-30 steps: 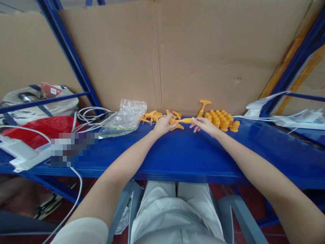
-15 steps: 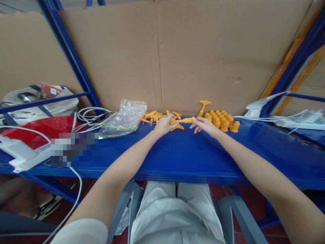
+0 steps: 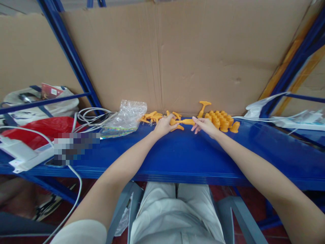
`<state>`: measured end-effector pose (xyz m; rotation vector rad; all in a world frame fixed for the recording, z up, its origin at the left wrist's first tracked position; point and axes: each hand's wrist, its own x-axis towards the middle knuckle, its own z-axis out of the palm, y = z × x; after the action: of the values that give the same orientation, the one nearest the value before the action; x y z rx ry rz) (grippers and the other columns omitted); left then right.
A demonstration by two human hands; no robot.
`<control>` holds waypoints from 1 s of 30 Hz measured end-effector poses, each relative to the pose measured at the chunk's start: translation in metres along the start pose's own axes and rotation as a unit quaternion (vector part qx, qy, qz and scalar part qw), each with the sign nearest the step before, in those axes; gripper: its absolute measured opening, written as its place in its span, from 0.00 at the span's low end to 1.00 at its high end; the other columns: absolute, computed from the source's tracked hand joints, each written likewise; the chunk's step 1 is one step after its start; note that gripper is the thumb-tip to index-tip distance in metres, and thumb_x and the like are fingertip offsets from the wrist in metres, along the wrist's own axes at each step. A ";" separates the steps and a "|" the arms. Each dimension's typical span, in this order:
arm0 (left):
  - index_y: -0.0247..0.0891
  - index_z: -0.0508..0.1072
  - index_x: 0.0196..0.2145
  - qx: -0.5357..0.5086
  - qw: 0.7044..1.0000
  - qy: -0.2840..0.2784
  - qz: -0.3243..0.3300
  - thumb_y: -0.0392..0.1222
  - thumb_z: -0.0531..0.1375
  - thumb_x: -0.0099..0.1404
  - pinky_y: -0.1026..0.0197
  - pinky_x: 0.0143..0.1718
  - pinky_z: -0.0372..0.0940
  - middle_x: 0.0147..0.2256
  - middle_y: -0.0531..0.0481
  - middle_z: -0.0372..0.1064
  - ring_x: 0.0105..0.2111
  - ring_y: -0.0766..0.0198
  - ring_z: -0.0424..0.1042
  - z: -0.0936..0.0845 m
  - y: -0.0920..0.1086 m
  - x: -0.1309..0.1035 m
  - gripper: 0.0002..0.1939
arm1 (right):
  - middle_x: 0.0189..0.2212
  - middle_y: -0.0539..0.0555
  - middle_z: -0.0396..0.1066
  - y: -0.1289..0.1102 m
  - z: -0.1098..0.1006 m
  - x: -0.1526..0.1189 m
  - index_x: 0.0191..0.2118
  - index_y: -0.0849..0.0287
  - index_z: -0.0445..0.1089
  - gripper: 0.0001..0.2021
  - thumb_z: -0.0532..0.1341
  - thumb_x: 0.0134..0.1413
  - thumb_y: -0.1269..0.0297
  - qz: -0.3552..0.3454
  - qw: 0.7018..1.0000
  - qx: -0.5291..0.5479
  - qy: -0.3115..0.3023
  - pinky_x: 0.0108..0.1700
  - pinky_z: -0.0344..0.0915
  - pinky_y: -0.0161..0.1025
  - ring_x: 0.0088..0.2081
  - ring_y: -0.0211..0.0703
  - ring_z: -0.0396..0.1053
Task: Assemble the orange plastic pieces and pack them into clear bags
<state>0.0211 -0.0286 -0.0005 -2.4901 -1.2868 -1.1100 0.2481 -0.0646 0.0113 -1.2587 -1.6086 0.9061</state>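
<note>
My left hand (image 3: 164,125) is closed around one end of an orange plastic piece, with the fingers hiding much of it. Between the hands runs the narrow neck and thicker shaft of the orange plastic piece (image 3: 187,121). At its right end, the thumb and fingertips of my right hand (image 3: 204,126) pinch it. Whether the two hands hold one part or two joined parts, I cannot tell. Loose orange parts (image 3: 153,116) lie heaped beside my left hand. Behind my right hand stands an upright orange T-shaped piece (image 3: 204,107), and orange cup-shaped pieces (image 3: 223,119) stand in rows to its right.
A clear plastic bag (image 3: 125,117), white cables (image 3: 91,115), a red bag (image 3: 48,130) and a white power strip (image 3: 25,156) occupy the left of the blue table (image 3: 175,159). Cardboard (image 3: 162,57) walls off the back. A white plastic bag (image 3: 261,105) lies at the right.
Almost nothing differs. Both hands keep their grip on the orange piece in nearly the same place, with only tiny shifts of the right fingers.
</note>
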 end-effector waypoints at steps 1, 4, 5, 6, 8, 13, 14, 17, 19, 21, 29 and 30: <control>0.39 0.70 0.40 0.000 1.000 -0.003 -0.004 0.43 0.65 0.59 0.64 0.32 0.61 0.28 0.53 0.70 0.30 0.63 0.71 0.000 0.000 0.000 0.13 | 0.25 0.57 0.77 0.000 0.000 0.000 0.27 0.61 0.68 0.21 0.57 0.64 0.49 0.004 1.000 -0.005 0.001 0.24 0.63 0.30 0.17 0.31 0.68; 0.39 0.70 0.40 0.002 1.000 -0.008 -0.016 0.43 0.65 0.59 0.64 0.31 0.61 0.27 0.53 0.70 0.29 0.62 0.71 -0.001 0.001 0.001 0.12 | 0.34 0.58 0.79 0.003 -0.002 0.002 0.37 0.61 0.71 0.15 0.58 0.64 0.53 0.000 1.000 0.000 -0.005 0.24 0.64 0.30 0.21 0.33 0.71; 0.39 0.70 0.40 0.003 1.000 -0.008 -0.019 0.43 0.65 0.59 0.64 0.31 0.61 0.27 0.53 0.70 0.29 0.62 0.71 -0.001 0.000 0.001 0.12 | 0.37 0.57 0.79 0.005 -0.003 0.003 0.41 0.60 0.71 0.12 0.60 0.63 0.55 -0.007 1.000 0.007 -0.009 0.25 0.65 0.30 0.23 0.33 0.73; 0.39 0.70 0.40 0.004 1.000 -0.008 -0.021 0.43 0.65 0.59 0.64 0.31 0.61 0.27 0.53 0.70 0.30 0.62 0.71 -0.002 0.000 0.001 0.12 | 0.39 0.57 0.79 0.006 -0.005 0.004 0.44 0.59 0.70 0.12 0.62 0.61 0.57 -0.016 1.000 0.014 -0.014 0.26 0.65 0.30 0.24 0.33 0.73; 0.39 0.70 0.40 0.005 1.000 -0.007 -0.019 0.43 0.65 0.59 0.64 0.32 0.61 0.28 0.53 0.70 0.30 0.62 0.72 -0.002 0.000 0.001 0.12 | 0.41 0.56 0.79 0.010 -0.007 0.005 0.47 0.58 0.70 0.13 0.65 0.58 0.60 -0.035 0.999 0.020 -0.021 0.27 0.66 0.30 0.26 0.34 0.74; 0.39 0.70 0.40 0.003 1.000 -0.003 -0.013 0.43 0.65 0.59 0.64 0.32 0.62 0.28 0.53 0.71 0.30 0.62 0.71 -0.001 -0.001 0.000 0.13 | 0.37 0.57 0.79 0.012 -0.007 0.006 0.41 0.60 0.71 0.12 0.63 0.60 0.56 -0.035 0.999 0.016 -0.030 0.27 0.66 0.31 0.24 0.34 0.73; 0.39 0.70 0.41 0.003 1.000 -0.003 -0.013 0.43 0.65 0.59 0.64 0.32 0.62 0.28 0.53 0.71 0.30 0.62 0.71 -0.001 -0.002 0.000 0.13 | 0.35 0.57 0.79 0.011 -0.007 0.005 0.40 0.60 0.72 0.12 0.63 0.60 0.55 -0.032 0.999 0.015 -0.027 0.27 0.66 0.31 0.24 0.34 0.73; 0.40 0.70 0.41 -0.001 1.000 0.000 -0.004 0.43 0.65 0.59 0.64 0.31 0.62 0.27 0.53 0.70 0.29 0.63 0.71 0.000 -0.003 -0.001 0.13 | 0.33 0.57 0.79 0.009 -0.004 0.004 0.35 0.61 0.71 0.15 0.62 0.61 0.51 -0.027 0.999 0.008 -0.021 0.26 0.66 0.31 0.23 0.34 0.72; 0.40 0.70 0.40 -0.006 1.000 0.002 0.004 0.43 0.65 0.59 0.64 0.32 0.62 0.28 0.53 0.70 0.29 0.63 0.71 0.001 -0.004 -0.001 0.13 | 0.32 0.58 0.79 0.008 -0.003 0.004 0.33 0.60 0.71 0.18 0.60 0.61 0.48 -0.024 0.999 0.000 -0.022 0.26 0.66 0.31 0.23 0.34 0.72; 0.39 0.70 0.40 -0.009 1.000 -0.002 0.003 0.43 0.65 0.59 0.64 0.32 0.63 0.28 0.53 0.70 0.30 0.63 0.71 0.000 -0.003 0.000 0.12 | 0.30 0.58 0.79 0.008 -0.002 0.004 0.31 0.60 0.70 0.20 0.59 0.61 0.46 -0.020 1.000 -0.005 -0.020 0.26 0.66 0.31 0.22 0.35 0.72; 0.38 0.70 0.41 -0.006 1.000 -0.022 -0.013 0.43 0.64 0.60 0.63 0.33 0.63 0.29 0.52 0.71 0.30 0.62 0.72 -0.003 0.000 0.000 0.12 | 0.33 0.59 0.79 0.010 0.000 0.007 0.33 0.60 0.69 0.20 0.56 0.63 0.45 0.010 1.000 -0.016 -0.015 0.24 0.64 0.31 0.21 0.34 0.71; 0.38 0.70 0.41 -0.004 1.000 -0.022 -0.014 0.42 0.64 0.60 0.63 0.34 0.63 0.29 0.52 0.71 0.31 0.62 0.72 -0.003 0.000 0.000 0.12 | 0.35 0.59 0.79 0.012 0.000 0.009 0.35 0.59 0.69 0.20 0.55 0.64 0.46 0.008 1.000 -0.022 -0.008 0.25 0.64 0.31 0.22 0.35 0.71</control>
<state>0.0196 -0.0294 0.0017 -2.5243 -1.3344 -1.0731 0.2516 -0.0537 0.0026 -1.2988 -1.6414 0.8983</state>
